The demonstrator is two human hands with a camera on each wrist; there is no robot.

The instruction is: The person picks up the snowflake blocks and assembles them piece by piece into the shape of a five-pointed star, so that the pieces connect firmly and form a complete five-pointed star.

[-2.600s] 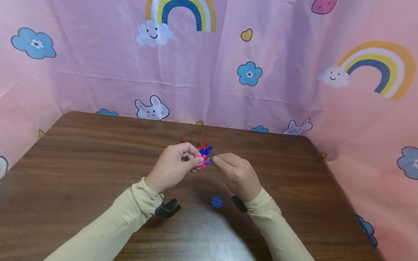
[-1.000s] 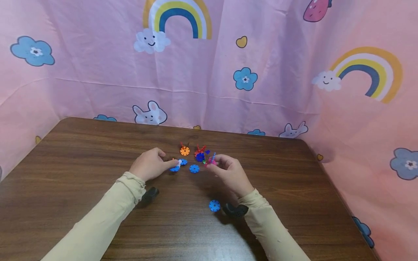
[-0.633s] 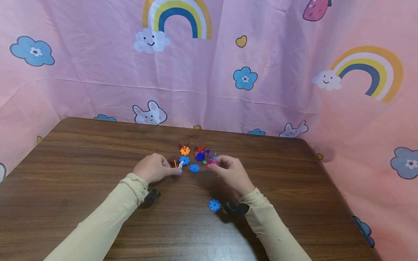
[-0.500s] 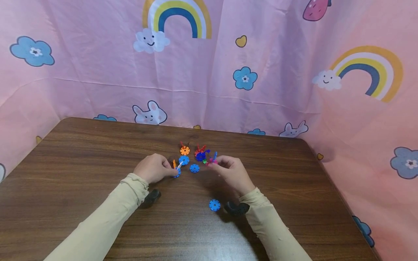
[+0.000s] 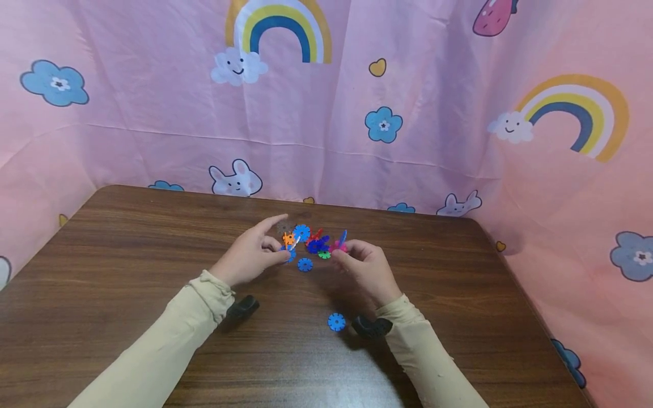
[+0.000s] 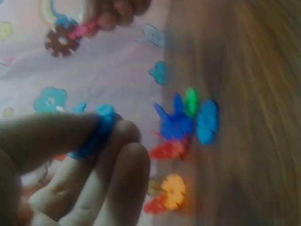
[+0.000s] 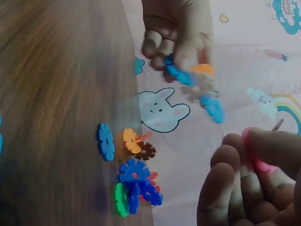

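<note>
My left hand [image 5: 250, 255] pinches a joined piece of notched plastic snowflake discs between thumb and fingers. That piece has a blue disc [image 5: 301, 233] at its far end, a pale disc [image 7: 200, 89] in the middle and an orange disc [image 7: 202, 69]. The left index finger points away from the thumb in the head view. My right hand [image 5: 369, 269] pinches a pink disc [image 5: 338, 246], to which blue and brown discs [image 6: 62, 40] are joined. Both held pieces are above the table, apart from each other.
On the table stand a dark blue, red and green disc cluster [image 7: 134, 170] and an orange, red and brown cluster [image 7: 131, 140]. One loose blue disc [image 5: 305, 264] lies between the hands, another blue disc [image 5: 336, 322] nearer the front. A patterned curtain [image 5: 326, 124] borders the table.
Both hands were together at the pink piece; they parted, and my left hand took hold of the blue, pale and orange piece. It has since lifted that piece and moved it rightward.
</note>
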